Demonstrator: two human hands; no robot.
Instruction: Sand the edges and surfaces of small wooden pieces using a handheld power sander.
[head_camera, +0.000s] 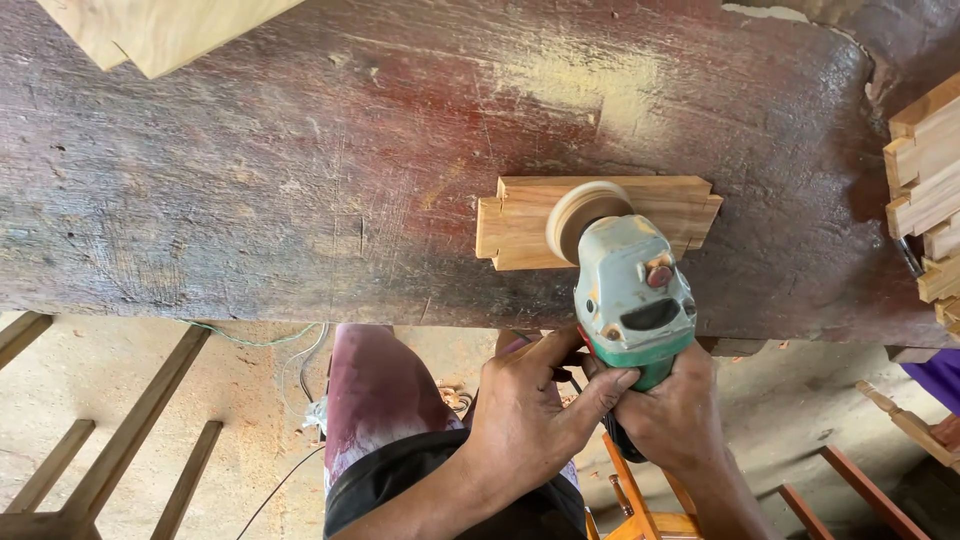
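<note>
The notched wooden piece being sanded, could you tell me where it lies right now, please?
In the head view, the notched wooden piece lies flat on the dark workbench, right of centre near its front edge, under the sander.

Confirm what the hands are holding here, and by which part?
Both hands, left and right, grip one angle grinder by its rear body, near the person. Its sanding disc rests on the small wooden block on the workbench.

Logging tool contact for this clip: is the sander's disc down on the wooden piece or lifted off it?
Down, it seems: the sander disc overlaps the wooden piece with no visible gap, though this top-down view cannot confirm contact.
</note>
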